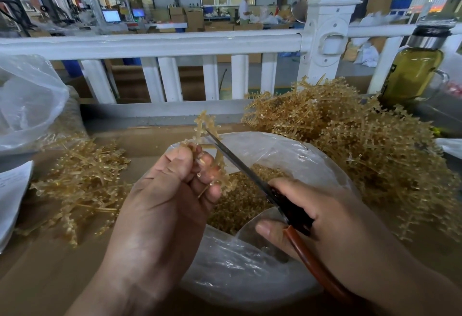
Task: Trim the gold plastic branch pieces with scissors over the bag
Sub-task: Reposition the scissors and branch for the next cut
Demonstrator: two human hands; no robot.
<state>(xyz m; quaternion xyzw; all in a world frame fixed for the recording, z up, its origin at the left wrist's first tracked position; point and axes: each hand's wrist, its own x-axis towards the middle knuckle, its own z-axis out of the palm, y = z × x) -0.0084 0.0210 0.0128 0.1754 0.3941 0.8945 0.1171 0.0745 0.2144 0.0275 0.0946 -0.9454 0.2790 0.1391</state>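
Note:
My left hand [160, 205] pinches a gold plastic branch piece [203, 128] upright above the open clear plastic bag [287, 150]. My right hand [332, 225] grips scissors [240, 163] with reddish-brown handles; the blade tips touch the branch just above my left fingers. Gold trimmed bits [245, 195] fill the inside of the bag. The lower part of the branch is hidden behind my left fingers.
A big heap of gold branches [350, 140] lies at the right, a smaller flat pile [82, 180] at the left, all on brown cardboard. Another clear bag [27, 100] sits far left. A bottle of yellow liquid [412, 70] stands far right before a white railing [175, 43].

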